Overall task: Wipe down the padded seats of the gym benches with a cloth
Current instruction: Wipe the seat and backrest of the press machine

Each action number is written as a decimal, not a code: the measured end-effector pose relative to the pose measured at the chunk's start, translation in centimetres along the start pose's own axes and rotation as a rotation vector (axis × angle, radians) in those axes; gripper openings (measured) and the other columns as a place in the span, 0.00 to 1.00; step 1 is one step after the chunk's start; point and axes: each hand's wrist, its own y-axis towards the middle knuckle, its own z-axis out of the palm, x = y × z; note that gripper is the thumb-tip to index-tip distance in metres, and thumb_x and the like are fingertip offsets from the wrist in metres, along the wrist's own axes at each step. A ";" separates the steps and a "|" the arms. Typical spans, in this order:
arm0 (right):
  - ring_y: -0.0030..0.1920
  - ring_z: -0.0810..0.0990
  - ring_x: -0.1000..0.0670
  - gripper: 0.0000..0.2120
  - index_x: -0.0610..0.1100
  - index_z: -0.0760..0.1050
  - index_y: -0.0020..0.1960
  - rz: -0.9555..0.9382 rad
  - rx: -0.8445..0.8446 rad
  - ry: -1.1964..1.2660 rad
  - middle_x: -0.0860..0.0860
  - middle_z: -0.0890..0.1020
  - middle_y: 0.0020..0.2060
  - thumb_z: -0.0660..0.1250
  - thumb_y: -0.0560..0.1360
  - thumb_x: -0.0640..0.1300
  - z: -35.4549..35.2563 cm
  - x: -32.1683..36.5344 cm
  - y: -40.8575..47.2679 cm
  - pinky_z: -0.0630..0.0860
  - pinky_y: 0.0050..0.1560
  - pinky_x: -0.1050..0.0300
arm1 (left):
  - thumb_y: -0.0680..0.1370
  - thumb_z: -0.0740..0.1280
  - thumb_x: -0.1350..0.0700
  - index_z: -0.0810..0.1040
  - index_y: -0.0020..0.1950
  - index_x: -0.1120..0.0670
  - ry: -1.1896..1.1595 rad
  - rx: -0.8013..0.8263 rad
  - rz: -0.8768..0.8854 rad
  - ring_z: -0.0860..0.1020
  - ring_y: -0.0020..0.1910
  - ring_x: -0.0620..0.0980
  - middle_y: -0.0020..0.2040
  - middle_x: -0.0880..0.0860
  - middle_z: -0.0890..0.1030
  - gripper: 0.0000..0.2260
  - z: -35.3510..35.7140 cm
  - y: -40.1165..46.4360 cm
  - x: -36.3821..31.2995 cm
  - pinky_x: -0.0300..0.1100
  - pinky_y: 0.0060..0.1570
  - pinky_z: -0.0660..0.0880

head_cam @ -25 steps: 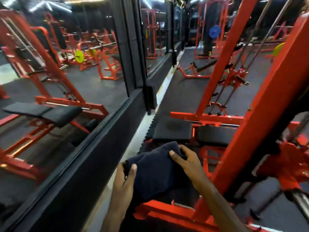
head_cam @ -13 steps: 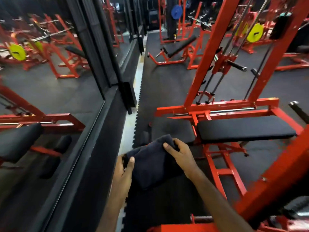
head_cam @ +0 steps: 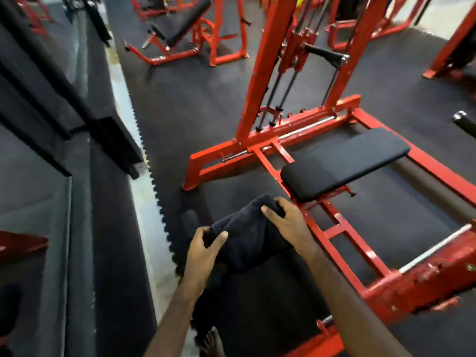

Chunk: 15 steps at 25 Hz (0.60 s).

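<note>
A folded dark cloth [head_cam: 247, 235] is gripped at opposite ends by the left hand [head_cam: 203, 251] and right hand [head_cam: 288, 222], just beside the black padded seat [head_cam: 342, 163] of a red bench frame [head_cam: 342, 243]; no writing is legible.

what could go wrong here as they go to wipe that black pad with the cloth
1. The dark cloth is bunched between the left hand and right hand, so it may wipe unevenly.
2. The red frame bars lie between the person and the padded seat; a bare foot could catch them.
</note>
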 end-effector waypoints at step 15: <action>0.68 0.78 0.41 0.16 0.54 0.77 0.68 -0.021 0.548 -1.114 0.48 0.79 0.67 0.67 0.82 0.55 8.0 -16.1 32.3 0.76 0.63 0.44 | 0.80 0.76 0.50 0.87 0.59 0.47 0.233 0.358 -0.297 0.86 0.43 0.44 0.47 0.46 0.88 0.08 12.7 26.0 14.0 0.34 0.37 0.77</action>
